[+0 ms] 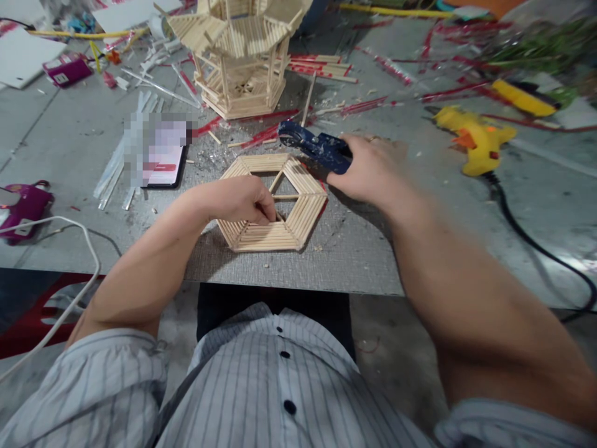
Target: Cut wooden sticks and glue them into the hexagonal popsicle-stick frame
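A hexagonal frame of thin wooden sticks [268, 238] lies flat near the table's front edge, with crossing sticks inside its opening. My left hand [247, 200] rests over the frame's left side, its fingers pinched together at the inner opening; whatever is between the fingertips is hidden. Just beyond the frame's right side, my right hand [366, 168] is closed around a dark blue clamp-like tool [314, 144], which points left above the frame's upper right edge.
A wooden stick pagoda model [237, 68] stands behind the frame. A phone [163, 154] and clear glue sticks [112, 155] lie at left, a yellow glue gun [485, 140] with a black cable at right. Purple items [25, 210], a white cable and red wrappers [268, 134] are scattered around.
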A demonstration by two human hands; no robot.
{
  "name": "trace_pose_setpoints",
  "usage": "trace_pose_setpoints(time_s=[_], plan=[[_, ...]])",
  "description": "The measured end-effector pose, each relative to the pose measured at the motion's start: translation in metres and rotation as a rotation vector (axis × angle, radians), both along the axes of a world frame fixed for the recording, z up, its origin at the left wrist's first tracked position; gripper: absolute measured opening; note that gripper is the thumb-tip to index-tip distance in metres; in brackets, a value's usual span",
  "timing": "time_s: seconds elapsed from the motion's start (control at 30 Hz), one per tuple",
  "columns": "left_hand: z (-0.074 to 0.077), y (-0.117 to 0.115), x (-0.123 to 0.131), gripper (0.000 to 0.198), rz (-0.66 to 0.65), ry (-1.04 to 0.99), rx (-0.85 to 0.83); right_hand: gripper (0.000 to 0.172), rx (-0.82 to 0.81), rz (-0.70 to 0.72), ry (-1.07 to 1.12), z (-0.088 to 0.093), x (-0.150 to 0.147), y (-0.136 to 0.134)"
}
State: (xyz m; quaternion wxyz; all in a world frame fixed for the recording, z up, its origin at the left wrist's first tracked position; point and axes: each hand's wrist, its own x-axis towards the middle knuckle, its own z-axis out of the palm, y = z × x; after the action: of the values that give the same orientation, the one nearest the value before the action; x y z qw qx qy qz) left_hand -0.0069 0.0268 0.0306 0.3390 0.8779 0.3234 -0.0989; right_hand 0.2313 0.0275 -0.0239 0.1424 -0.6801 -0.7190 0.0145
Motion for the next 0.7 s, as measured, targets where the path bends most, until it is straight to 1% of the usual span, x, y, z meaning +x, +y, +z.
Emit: trace_pose_setpoints(time_s=[0.17, 0.43, 0.7], plan=[[0.0002, -0.0019, 0.002, 0.02, 0.021, 0.018, 0.035, 0.063, -0.02, 0.0, -0.008, 0.0015, -0.0008, -0.0002], [0.0007, -0.0027, 0.003, 0.021, 0.018, 0.032, 0.054, 0.062, -0.041, -0.008, 0.009, 0.0008, -0.0004, 0.0], [0.0001, -0.0026, 0.0033, 0.022, 0.008, 0.022, 0.02, 0.061, -0.042, -0.005, 0.007, 0.0028, -0.0012, -0.0009]])
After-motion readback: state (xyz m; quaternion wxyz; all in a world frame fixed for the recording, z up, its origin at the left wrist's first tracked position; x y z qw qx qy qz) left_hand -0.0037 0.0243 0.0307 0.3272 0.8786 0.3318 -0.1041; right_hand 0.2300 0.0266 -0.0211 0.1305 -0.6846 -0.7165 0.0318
